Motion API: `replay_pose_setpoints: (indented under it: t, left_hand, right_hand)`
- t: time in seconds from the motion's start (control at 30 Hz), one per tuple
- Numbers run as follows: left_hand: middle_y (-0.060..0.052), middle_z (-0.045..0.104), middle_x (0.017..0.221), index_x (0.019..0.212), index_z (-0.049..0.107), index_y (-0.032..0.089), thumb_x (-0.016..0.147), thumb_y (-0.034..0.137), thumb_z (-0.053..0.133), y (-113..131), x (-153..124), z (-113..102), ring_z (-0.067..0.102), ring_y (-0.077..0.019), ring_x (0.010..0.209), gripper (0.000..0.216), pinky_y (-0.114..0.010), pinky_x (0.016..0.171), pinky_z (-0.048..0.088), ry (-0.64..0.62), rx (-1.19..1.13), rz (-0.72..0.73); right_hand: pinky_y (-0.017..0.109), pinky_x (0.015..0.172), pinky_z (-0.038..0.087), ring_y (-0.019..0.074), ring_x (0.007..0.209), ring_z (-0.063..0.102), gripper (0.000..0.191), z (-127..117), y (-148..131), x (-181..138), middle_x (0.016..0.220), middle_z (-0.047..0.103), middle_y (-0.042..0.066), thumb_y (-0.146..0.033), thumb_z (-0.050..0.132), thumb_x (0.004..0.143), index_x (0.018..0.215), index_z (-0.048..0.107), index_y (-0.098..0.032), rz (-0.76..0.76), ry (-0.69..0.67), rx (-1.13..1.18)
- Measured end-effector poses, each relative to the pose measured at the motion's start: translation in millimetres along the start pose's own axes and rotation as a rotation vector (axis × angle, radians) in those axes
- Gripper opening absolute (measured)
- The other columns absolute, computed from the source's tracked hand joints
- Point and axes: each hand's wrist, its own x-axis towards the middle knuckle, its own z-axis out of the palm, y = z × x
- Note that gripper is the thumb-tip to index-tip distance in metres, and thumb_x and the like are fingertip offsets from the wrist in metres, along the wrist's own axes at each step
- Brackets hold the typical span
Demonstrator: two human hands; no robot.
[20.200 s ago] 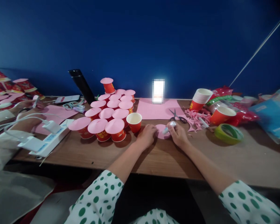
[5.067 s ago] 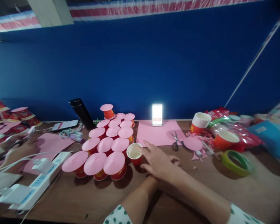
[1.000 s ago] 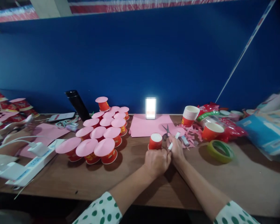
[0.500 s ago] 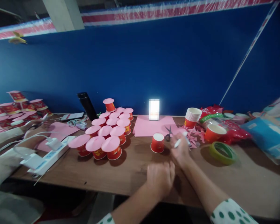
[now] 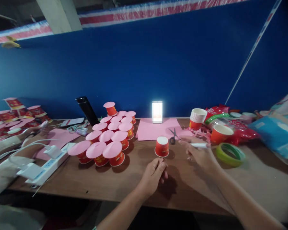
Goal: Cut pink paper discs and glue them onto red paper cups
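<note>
My left hand [image 5: 155, 175] is closed just in front of a red paper cup [image 5: 162, 148], fingers curled together; anything inside them is hidden. The cup stands upside down, its white base up, with no pink disc on it. To its right is my right hand [image 5: 198, 153], slightly blurred, with a white pen-like stick [image 5: 199, 145] lying across its fingers, seemingly held. Black-handled scissors [image 5: 173, 136] lie between cup and right hand. On the left stand several upturned red cups with pink paper discs [image 5: 106, 135] on top.
Pink paper sheets [image 5: 150, 129] lie at the back before a bright phone [image 5: 157, 111]. At right are stacked cups [image 5: 197, 118], an upright cup [image 5: 221, 133], green tape [image 5: 230, 155] and red bags [image 5: 242, 134]. Left are a power strip [image 5: 46, 167], a black flask [image 5: 86, 110] and a co-worker's hands [image 5: 36, 135].
My right hand has moved right, away from the cup, and the white stick now lies level. My left hand has shifted slightly left and turned. The view has moved a little.
</note>
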Motion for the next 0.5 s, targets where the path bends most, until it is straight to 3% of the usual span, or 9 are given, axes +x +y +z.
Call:
replay_pose_setpoints:
  t: [0.07,0.17,0.33,0.43,0.5]
  left_hand:
    - [0.003,0.052,0.059,0.080,0.047,0.018,0.088,0.054,0.038,-2.1,-3.2,3.0,0.043,-0.0082,0.047,0.039,-0.020,0.047,0.034,-0.082,-0.046,-0.018]
    - [0.002,0.050,0.056,0.075,0.045,0.018,0.088,0.061,0.032,0.2,-9.8,6.6,0.044,-0.0087,0.047,0.047,-0.021,0.048,0.036,-0.278,-0.073,-0.026]
    - [0.000,0.050,0.057,0.069,0.045,0.018,0.086,0.066,0.028,10.7,-11.5,7.5,0.045,-0.0091,0.050,0.054,-0.021,0.052,0.038,-0.560,-0.009,-0.080]
    - [-0.001,0.052,0.060,0.071,0.050,0.016,0.087,0.064,0.028,14.5,-5.4,7.5,0.048,-0.0096,0.052,0.055,-0.022,0.055,0.041,-0.607,0.023,-0.089]
    - [-0.001,0.053,0.061,0.073,0.054,0.015,0.087,0.062,0.032,15.3,3.7,4.7,0.050,-0.0102,0.054,0.053,-0.022,0.054,0.041,-0.557,0.069,-0.060]
  right_hand:
    - [0.025,0.048,0.047,0.0124,0.050,0.053,0.035,-1.2,-4.4,-18.3,0.067,0.064,0.002,-0.045,0.059,0.082,0.108,0.067,-0.021,-0.071,-0.062,-0.067]
    - [0.028,0.062,0.052,0.0184,0.069,0.062,0.029,1.9,-10.4,-44.4,0.085,0.069,0.006,-0.043,0.056,0.085,0.104,0.069,-0.026,-0.227,-0.212,-0.023]
    - [0.029,0.073,0.050,0.0179,0.079,0.062,0.026,3.1,-20.5,-64.2,0.087,0.066,0.005,-0.034,0.049,0.091,0.111,0.063,-0.024,-0.261,-0.527,-0.040]
    - [0.027,0.074,0.049,0.0169,0.079,0.061,0.021,-1.1,-20.3,-60.6,0.087,0.065,0.005,-0.031,0.046,0.093,0.101,0.063,-0.023,-0.273,-0.548,-0.097]
    - [0.028,0.075,0.048,0.0177,0.082,0.061,0.020,-8.6,-14.6,-51.3,0.090,0.066,0.005,-0.030,0.044,0.093,0.096,0.063,-0.023,-0.333,-0.471,-0.185]
